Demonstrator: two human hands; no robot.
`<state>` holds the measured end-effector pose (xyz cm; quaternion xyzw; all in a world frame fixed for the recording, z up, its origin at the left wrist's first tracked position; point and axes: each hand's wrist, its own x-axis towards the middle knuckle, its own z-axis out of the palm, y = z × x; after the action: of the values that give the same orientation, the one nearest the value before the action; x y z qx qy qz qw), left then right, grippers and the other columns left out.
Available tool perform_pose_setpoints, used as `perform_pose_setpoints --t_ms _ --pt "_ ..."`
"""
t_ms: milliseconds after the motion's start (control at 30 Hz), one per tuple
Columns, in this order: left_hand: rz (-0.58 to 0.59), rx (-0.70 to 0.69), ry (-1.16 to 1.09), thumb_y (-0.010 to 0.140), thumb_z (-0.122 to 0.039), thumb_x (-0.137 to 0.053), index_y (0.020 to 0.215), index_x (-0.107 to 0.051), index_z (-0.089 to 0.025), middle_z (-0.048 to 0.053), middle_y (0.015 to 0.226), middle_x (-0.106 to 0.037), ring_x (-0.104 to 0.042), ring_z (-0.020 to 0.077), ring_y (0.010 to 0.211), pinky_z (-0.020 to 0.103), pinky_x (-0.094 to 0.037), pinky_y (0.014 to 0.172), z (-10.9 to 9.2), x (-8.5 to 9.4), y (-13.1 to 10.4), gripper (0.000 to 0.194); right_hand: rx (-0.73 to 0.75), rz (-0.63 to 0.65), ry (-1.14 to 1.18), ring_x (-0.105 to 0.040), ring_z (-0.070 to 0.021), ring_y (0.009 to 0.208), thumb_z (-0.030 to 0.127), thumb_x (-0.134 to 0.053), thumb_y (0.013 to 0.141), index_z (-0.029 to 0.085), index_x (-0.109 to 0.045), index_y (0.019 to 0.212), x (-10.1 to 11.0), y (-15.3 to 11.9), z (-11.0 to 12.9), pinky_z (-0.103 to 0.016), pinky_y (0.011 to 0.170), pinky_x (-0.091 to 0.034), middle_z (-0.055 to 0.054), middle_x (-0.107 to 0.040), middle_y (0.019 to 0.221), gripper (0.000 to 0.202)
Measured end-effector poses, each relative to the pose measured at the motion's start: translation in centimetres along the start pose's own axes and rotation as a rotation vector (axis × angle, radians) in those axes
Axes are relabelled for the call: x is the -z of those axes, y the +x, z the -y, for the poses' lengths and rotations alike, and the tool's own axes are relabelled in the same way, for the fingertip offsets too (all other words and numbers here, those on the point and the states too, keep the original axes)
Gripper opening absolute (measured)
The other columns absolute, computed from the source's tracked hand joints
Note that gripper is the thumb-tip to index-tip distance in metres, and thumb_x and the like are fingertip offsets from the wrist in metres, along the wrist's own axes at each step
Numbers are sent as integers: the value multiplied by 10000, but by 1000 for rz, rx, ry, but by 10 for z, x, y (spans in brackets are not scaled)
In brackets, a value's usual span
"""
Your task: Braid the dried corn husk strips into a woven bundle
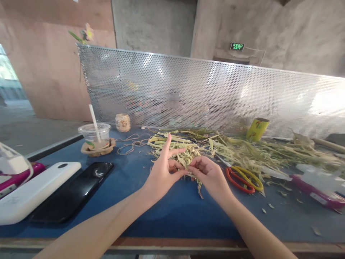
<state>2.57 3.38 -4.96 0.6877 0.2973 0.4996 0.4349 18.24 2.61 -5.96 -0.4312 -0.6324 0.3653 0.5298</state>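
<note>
In the head view my left hand (164, 169) and my right hand (208, 174) meet over the blue table. Between them is a small bundle of dry, pale green plant strips (188, 156), which looks twisted or woven. My left thumb and fingertips pinch its near side, while the other left fingers stretch upward. On the right, my thumb and bent fingers grip the bundle's edge. A loose strip end (199, 189) dangles below. Scissors (241, 179) with red and yellow handles lie just right of my right hand, blades partly under plant scraps.
A heap of dry strips (237, 151) spreads behind and to the right. Left stand a plastic cup (94, 135) with a straw, a phone (75, 190) and a white power bank (40, 190). A yellow-green can (257, 129) leans before the perforated metal screen (172, 86). Power strips lie at both sides.
</note>
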Motion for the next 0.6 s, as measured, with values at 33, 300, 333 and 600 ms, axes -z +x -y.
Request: perform_pose_setpoints --t_ms 33,300,333,600 --pt "3 17 -33 731 -157 -641 1379 34 -421 79 1289 -468 -597 97 680 232 -486 534 0 0 0 972 18 -3 -14 -524 -91 530 240 -602 713 185 -516 711 0 -1 1 -215 519 -451 36 -531 617 103" --pt "-24 -1 -45 716 -142 -649 1366 114 -423 96 1342 -416 -592 97 681 268 -503 592 -6 1 3 1041 8 81 135 -534 -80 553 247 -682 666 183 -540 767 4 -2 4 -211 548 -466 47 -533 624 186" --pt "-19 -31 -5 718 -136 -643 1368 115 -420 94 1342 -415 -594 106 683 279 -507 593 -6 1 3 1038 -13 88 167 -533 -79 547 245 -698 649 178 -546 768 4 -1 3 -213 548 -466 47 -538 617 204" --pt "71 -169 158 755 -141 -604 1359 130 -438 79 1380 -369 -606 153 718 333 -532 611 -5 3 -1 997 -257 144 472 -540 -65 529 224 -784 539 141 -636 816 6 2 3 -188 521 -438 31 -589 601 325"
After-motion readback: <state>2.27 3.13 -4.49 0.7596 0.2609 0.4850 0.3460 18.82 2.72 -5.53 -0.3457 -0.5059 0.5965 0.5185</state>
